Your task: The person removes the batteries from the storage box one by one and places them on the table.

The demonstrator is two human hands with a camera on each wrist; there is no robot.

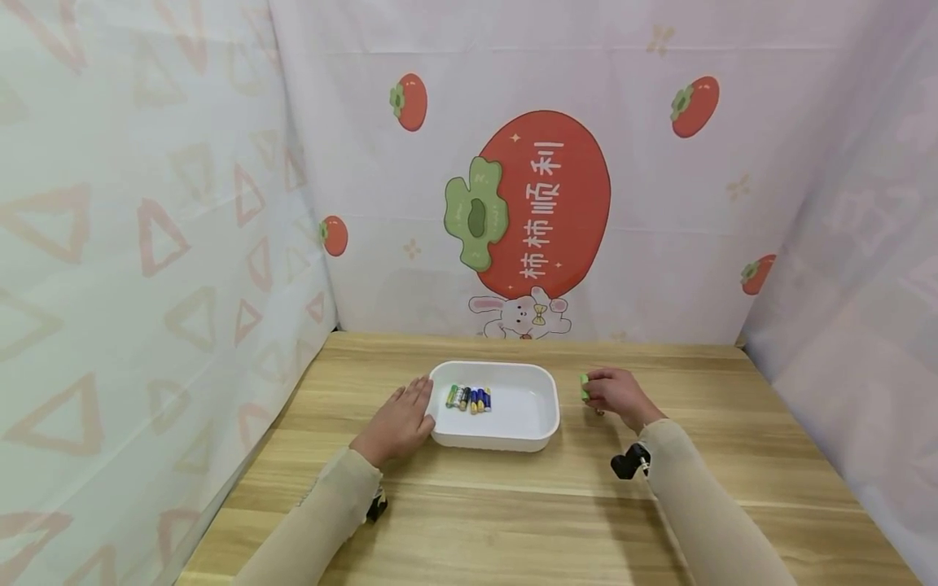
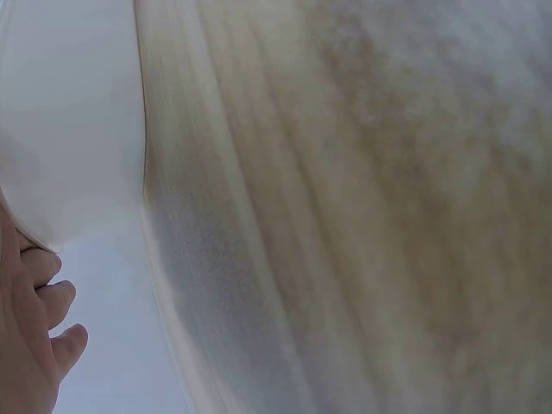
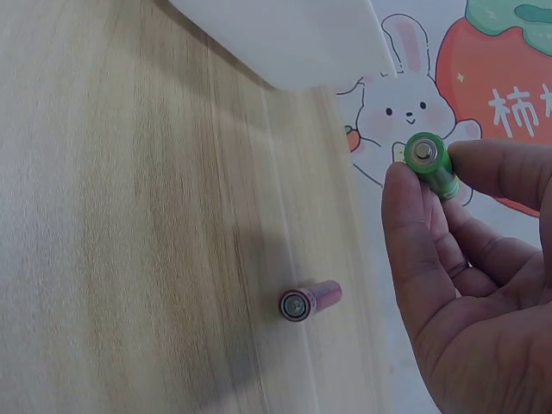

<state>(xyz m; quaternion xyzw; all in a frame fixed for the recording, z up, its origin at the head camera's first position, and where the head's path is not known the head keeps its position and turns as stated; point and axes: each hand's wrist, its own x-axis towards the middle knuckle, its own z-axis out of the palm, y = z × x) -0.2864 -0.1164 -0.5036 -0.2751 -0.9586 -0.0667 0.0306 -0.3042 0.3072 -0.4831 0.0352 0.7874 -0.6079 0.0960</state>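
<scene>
In the right wrist view, my right hand (image 3: 470,267) pinches a green battery (image 3: 429,162) between thumb and fingertips, its metal end toward the camera. A red battery (image 3: 310,300) lies on the wooden table below that hand. To the left, in the head view, stands a white rectangular tray (image 1: 489,443). Several batteries (image 1: 469,399) of mixed colours lie side by side in its left part. With fingers extended, my left hand (image 1: 399,419) rests against the tray's left wall. Its fingers also show at the left edge of the left wrist view.
The wood-grain table (image 1: 484,513) runs back to a printed curtain (image 1: 381,293) with persimmons and a rabbit. Patterned cloth (image 1: 146,325) hangs along the left side, and more cloth (image 1: 865,325) hangs on the right. A black wrist mount (image 1: 628,462) sits under the right sleeve.
</scene>
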